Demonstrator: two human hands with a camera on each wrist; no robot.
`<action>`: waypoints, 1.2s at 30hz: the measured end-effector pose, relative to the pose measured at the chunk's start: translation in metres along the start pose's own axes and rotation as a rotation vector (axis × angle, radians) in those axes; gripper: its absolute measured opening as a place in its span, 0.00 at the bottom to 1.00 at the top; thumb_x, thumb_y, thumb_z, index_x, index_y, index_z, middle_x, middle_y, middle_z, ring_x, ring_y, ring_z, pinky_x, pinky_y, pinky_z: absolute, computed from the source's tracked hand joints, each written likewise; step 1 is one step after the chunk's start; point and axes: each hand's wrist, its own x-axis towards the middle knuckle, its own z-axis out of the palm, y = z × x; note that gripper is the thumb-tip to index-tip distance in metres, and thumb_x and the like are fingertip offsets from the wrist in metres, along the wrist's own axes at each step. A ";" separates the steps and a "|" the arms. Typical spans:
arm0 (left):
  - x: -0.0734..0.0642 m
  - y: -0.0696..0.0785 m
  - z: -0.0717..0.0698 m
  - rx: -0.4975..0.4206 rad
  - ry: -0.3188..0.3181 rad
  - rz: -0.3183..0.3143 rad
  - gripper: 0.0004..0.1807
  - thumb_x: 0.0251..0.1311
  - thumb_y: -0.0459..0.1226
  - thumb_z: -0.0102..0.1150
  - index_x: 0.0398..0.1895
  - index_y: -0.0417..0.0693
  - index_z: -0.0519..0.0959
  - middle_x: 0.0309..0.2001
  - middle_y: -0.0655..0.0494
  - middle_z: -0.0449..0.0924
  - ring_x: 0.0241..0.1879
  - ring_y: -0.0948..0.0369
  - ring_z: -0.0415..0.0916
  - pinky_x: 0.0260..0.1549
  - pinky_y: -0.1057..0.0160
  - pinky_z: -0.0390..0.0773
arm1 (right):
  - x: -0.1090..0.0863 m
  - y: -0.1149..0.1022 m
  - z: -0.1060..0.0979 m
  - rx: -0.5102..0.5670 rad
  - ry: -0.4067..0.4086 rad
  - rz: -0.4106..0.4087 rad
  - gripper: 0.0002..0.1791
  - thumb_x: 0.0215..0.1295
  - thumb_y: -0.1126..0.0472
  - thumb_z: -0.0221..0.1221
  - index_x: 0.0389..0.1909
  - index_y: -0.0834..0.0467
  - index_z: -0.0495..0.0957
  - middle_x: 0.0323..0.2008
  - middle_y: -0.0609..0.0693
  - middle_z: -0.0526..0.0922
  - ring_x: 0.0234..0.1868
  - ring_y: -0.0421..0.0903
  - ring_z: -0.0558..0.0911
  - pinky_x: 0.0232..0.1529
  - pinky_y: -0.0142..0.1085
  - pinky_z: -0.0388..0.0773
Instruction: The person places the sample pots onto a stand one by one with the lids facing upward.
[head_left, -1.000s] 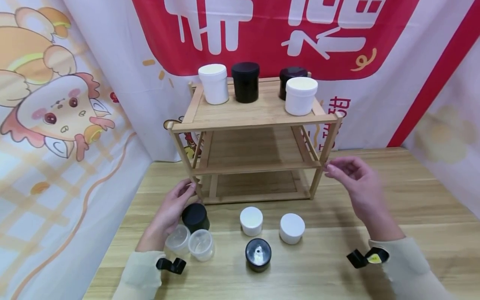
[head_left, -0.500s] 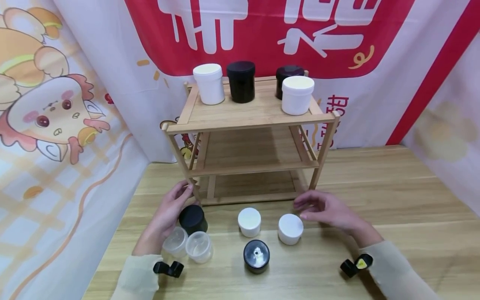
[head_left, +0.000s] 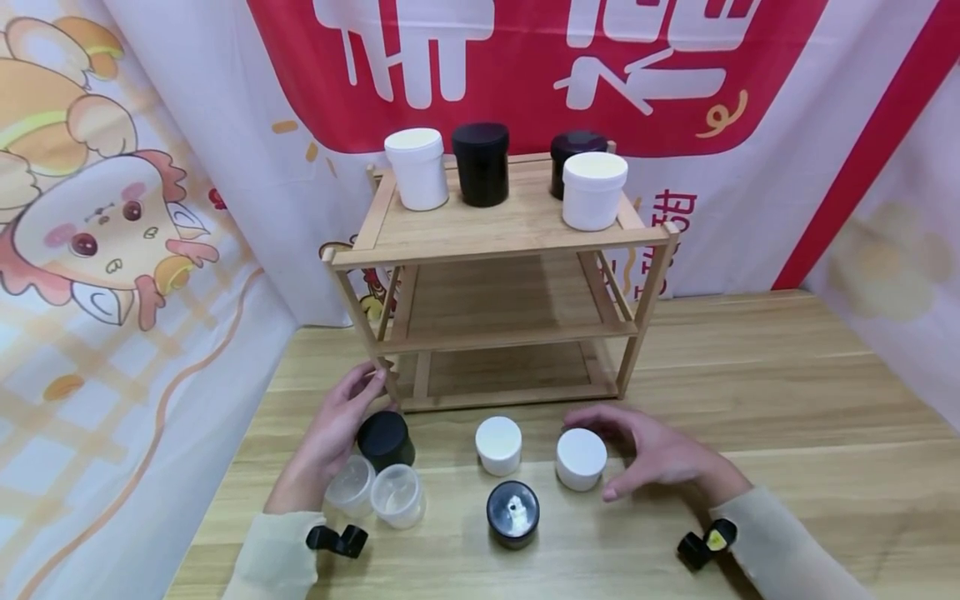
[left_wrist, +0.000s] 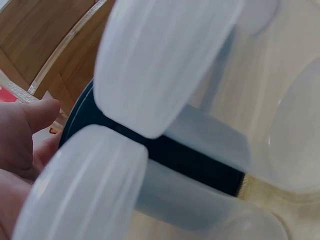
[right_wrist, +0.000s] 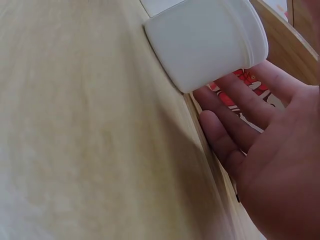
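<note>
My left hand (head_left: 341, 429) grips the left front leg of a wooden shelf rack (head_left: 502, 343), thumb in front of the leg in the head view. Its fingertips are partly hidden there. Beside that wrist stand a black jar (head_left: 386, 440) and two clear plastic cups (head_left: 398, 497), which loom large in the left wrist view. On the right, my right hand (head_left: 660, 450) is spread around a small white jar (head_left: 580, 458). Its fingers lie behind the jar and its thumb stays apart from the near side. In the right wrist view the fingers reach along the white jar (right_wrist: 205, 45).
Another small white jar (head_left: 498, 445) and a shiny black jar (head_left: 513, 512) stand on the wooden table (head_left: 750, 392). The rack's top board holds a white jar (head_left: 417, 169), a black jar (head_left: 481, 165) and another such pair at right. A printed curtain (head_left: 172, 75) closes the back.
My right hand has left the rack's right side, come down and left to the small white jar, and spread its fingers. The left hand stays at the rack's leg.
</note>
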 end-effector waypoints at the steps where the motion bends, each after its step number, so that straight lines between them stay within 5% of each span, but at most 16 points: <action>1: 0.000 0.000 0.000 -0.003 0.001 -0.002 0.39 0.83 0.56 0.49 0.87 0.49 0.54 0.80 0.42 0.61 0.79 0.48 0.62 0.69 0.64 0.81 | -0.001 0.000 0.001 -0.007 0.004 0.008 0.53 0.48 0.68 0.82 0.77 0.61 0.68 0.72 0.61 0.77 0.71 0.44 0.78 0.75 0.28 0.71; 6: 0.001 0.000 0.000 -0.014 0.006 -0.004 0.39 0.83 0.56 0.49 0.87 0.48 0.53 0.80 0.42 0.61 0.79 0.48 0.62 0.60 0.71 0.84 | 0.000 -0.001 0.005 -0.038 0.033 0.033 0.50 0.50 0.65 0.83 0.75 0.57 0.71 0.69 0.59 0.79 0.68 0.41 0.79 0.72 0.28 0.72; 19: 0.001 -0.002 0.001 -0.023 0.006 -0.011 0.39 0.83 0.56 0.50 0.87 0.49 0.54 0.80 0.43 0.61 0.79 0.47 0.62 0.59 0.71 0.84 | 0.001 -0.004 0.011 -0.022 0.082 0.093 0.39 0.56 0.64 0.80 0.69 0.60 0.77 0.64 0.54 0.84 0.62 0.46 0.82 0.65 0.33 0.80; 36: 0.000 0.000 0.001 -0.031 0.009 0.000 0.37 0.83 0.55 0.49 0.86 0.49 0.57 0.80 0.43 0.61 0.79 0.48 0.61 0.69 0.60 0.82 | 0.002 -0.014 0.008 0.011 0.146 0.119 0.39 0.57 0.66 0.78 0.70 0.64 0.75 0.64 0.59 0.83 0.60 0.44 0.84 0.63 0.35 0.84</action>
